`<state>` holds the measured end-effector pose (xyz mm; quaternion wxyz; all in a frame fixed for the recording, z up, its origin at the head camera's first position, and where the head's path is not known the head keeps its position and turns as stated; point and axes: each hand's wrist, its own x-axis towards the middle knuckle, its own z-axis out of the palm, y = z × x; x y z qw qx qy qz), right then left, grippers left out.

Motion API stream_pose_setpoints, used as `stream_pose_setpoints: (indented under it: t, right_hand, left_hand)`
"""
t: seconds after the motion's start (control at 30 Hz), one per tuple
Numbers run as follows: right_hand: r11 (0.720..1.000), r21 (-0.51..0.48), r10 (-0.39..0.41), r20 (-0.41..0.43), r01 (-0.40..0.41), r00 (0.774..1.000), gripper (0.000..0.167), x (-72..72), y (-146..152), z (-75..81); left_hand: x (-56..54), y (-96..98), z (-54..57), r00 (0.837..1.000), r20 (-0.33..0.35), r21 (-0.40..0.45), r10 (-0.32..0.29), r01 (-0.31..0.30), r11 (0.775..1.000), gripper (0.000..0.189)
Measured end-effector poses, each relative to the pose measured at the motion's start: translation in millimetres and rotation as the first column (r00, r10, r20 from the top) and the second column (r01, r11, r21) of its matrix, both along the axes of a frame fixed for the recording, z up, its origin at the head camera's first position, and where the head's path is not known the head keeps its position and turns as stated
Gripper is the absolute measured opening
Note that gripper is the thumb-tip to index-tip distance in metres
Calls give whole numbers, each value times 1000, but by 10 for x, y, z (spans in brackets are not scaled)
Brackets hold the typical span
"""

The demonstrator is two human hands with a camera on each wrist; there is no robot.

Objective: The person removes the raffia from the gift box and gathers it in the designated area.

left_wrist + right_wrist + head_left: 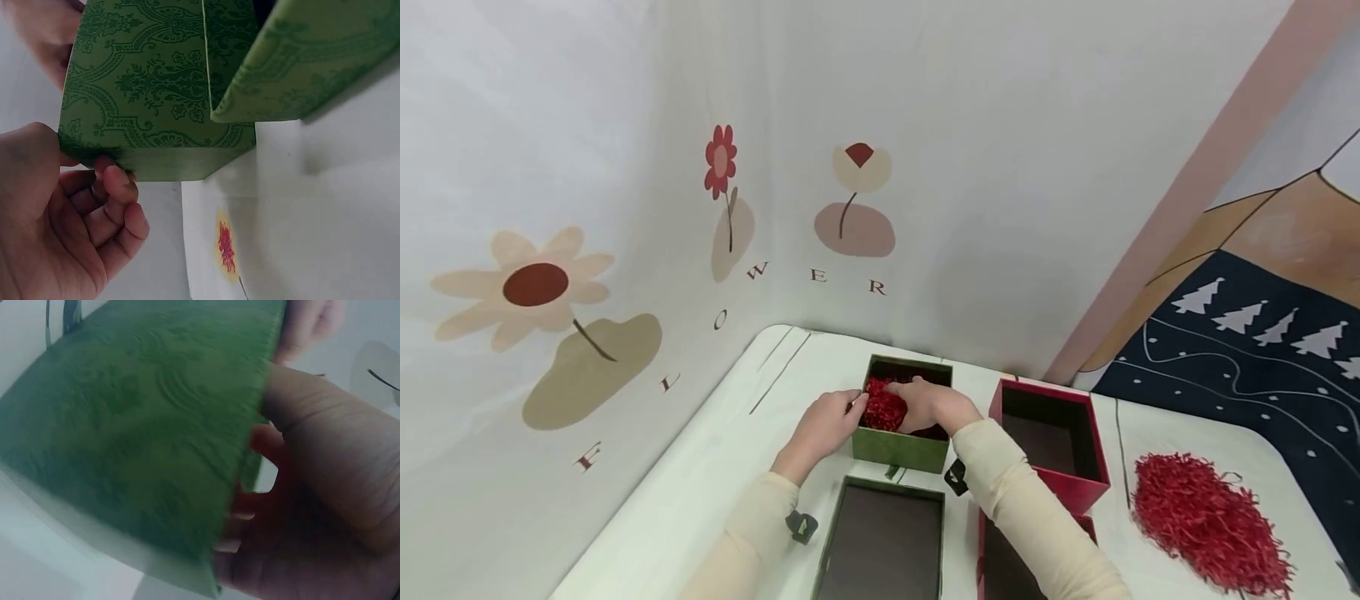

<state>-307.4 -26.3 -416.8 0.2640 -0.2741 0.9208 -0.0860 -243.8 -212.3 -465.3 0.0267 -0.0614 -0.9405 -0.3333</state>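
A green patterned box (901, 450) stands open-topped at the middle of the table, with red shredded paper (883, 408) inside. At its left side my left hand (831, 421) grips the rim, thumb over the edge. In the left wrist view the fingers of that hand (81, 219) curl against the outer wall. My right hand (934, 404) reaches over the right part of the box, fingers down in the shredded paper. The right wrist view is blurred and shows spread fingers (265, 444) behind the box wall; the fingertips are hidden.
Nearer me lies a green-rimmed lid (887, 542) with its dark inside up. To the right stand an open red box (1075, 483) and a second red-edged piece (1003, 567), partly under my right forearm. A heap of red shredded paper (1210, 525) lies far right.
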Motion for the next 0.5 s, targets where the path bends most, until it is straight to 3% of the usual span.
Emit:
stream_pose_setpoints:
  t: [0.23,0.5]
  right_hand:
    - [996,70,-65,88,59,994,69,-40,-78,-186]
    - [994,96,-58,-3,58,998,63,-74,-153,-347]
  left_hand:
    - [-11,10,-63,1000,17,19,-2,2,1000,44]
    - [-2,-1,-85,1000,11,56,6,-6,998,46]
